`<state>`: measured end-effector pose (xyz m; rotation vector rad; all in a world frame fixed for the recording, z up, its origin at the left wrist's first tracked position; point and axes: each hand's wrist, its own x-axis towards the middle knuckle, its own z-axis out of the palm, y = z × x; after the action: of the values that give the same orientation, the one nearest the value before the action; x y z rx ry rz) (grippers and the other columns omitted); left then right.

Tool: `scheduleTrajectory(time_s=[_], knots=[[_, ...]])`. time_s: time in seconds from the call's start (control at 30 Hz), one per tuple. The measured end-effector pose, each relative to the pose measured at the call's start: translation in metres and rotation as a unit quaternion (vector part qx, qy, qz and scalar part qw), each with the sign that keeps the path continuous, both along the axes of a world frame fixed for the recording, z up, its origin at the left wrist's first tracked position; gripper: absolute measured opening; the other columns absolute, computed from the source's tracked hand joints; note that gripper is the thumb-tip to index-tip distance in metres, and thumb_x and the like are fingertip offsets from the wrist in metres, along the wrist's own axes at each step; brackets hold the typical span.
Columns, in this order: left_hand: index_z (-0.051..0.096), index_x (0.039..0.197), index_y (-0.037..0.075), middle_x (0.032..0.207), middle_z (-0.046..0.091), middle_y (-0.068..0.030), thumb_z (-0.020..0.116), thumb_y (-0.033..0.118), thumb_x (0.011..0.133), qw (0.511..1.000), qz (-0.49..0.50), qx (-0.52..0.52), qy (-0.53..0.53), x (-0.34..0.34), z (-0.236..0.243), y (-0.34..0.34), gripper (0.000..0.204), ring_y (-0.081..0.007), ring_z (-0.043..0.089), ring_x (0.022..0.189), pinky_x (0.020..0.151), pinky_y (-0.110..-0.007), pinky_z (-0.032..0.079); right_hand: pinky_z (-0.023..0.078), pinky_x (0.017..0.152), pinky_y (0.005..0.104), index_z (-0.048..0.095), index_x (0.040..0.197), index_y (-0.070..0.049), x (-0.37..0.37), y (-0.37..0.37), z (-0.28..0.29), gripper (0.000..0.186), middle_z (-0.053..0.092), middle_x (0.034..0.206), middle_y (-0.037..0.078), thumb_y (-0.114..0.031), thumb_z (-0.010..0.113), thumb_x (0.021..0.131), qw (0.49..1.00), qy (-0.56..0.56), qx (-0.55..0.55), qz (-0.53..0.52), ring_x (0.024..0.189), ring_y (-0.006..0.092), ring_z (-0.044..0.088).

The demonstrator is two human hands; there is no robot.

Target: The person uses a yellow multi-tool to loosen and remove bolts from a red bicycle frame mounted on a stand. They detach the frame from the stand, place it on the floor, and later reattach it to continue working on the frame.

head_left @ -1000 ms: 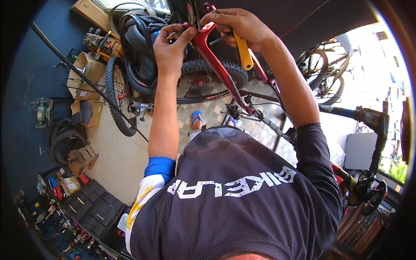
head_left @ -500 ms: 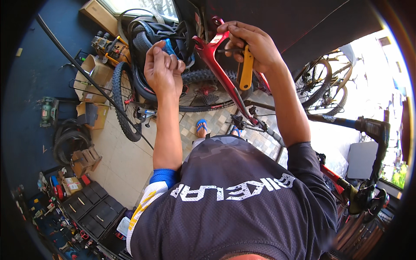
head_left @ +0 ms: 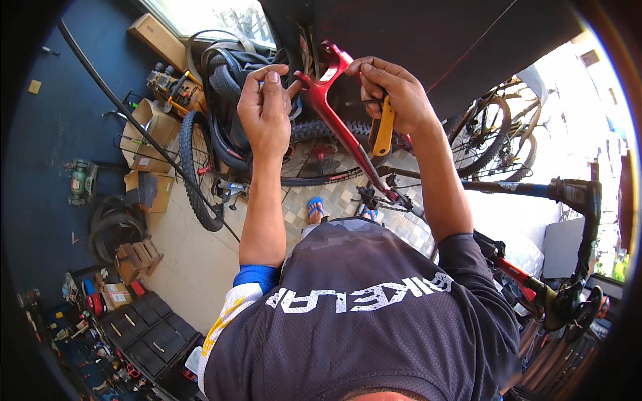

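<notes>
Yellow tool [head_left: 383,134] beside red frame [head_left: 324,97]
Gripped by the right hand [head_left: 396,93]; fingers of the left hand [head_left: 265,115] are curled, contents unclear.

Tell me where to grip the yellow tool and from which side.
The yellow tool is probably best gripped by its lower end, coming from below: that end of the long handle points down and sticks out free, while the right hand covers the top and a thin dark key juts out to the left.
</notes>
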<state>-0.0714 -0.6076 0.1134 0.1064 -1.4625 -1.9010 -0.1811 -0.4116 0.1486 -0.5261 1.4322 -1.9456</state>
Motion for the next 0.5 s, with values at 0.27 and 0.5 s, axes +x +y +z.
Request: scheduleTrajectory(time_s=[0.27,0.5], knots=[[0.066,0.113,0.001,0.065,0.037,0.0084,0.053,0.016,0.111,1.0,-0.018,-0.006,0.012,-0.01,-0.001,0.006,0.021,-0.0002,0.032,0.056,0.092,-0.034,0.058,0.043,0.053,0.0213,0.072,0.117,-0.004,-0.042,0.023,0.014,0.025,0.046,0.068,-0.006,-0.02,0.056,0.107,0.99,0.073,0.095,-0.072,0.064,0.0075,0.06],[0.067,0.111,0.001,0.064,0.041,0.0095,0.055,0.017,0.111,1.0,0.005,-0.03,-0.007,-0.02,0.003,0.004,0.02,0.0009,0.035,0.054,0.078,-0.027,0.057,0.044,0.052,0.0202,0.064,0.127,-0.002,-0.108,0.004,0.022,0.029,0.039,0.066,-0.006,-0.023,0.055,0.108,0.995,0.082,0.055,0.005,0.1,0.0232,0.078]])
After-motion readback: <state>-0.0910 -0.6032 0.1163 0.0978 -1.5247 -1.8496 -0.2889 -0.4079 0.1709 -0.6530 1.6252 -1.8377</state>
